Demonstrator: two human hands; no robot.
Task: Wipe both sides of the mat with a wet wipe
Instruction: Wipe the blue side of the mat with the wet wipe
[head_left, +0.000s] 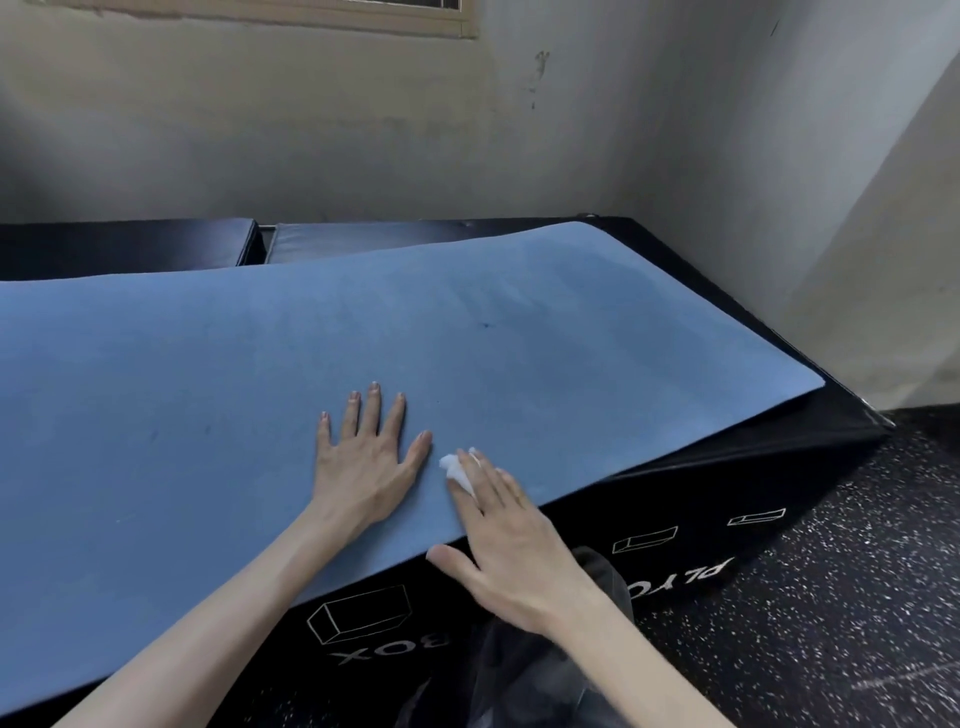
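I see a blue mat (260, 374), matte and lightly scuffed, spread flat over a black plyo box (675, 525). Its long axis runs from 8 o'clock to 2 o'clock. My left hand (363, 462) presses it, fingers straight. At its 3 o'clock, my right hand (511, 540) presses a crumpled white wet wipe (457, 467) under extended fingers.

Gym corner, black padded plyo box (675, 551) with printed box outlines, speckled rubber floor (841, 597), bare scuffed wall (311, 130)

My left hand (366, 457) lies flat on the blue mat (208, 389); just beside it, my right hand (511, 540) presses a white wipe (458, 470) under straight fingers.
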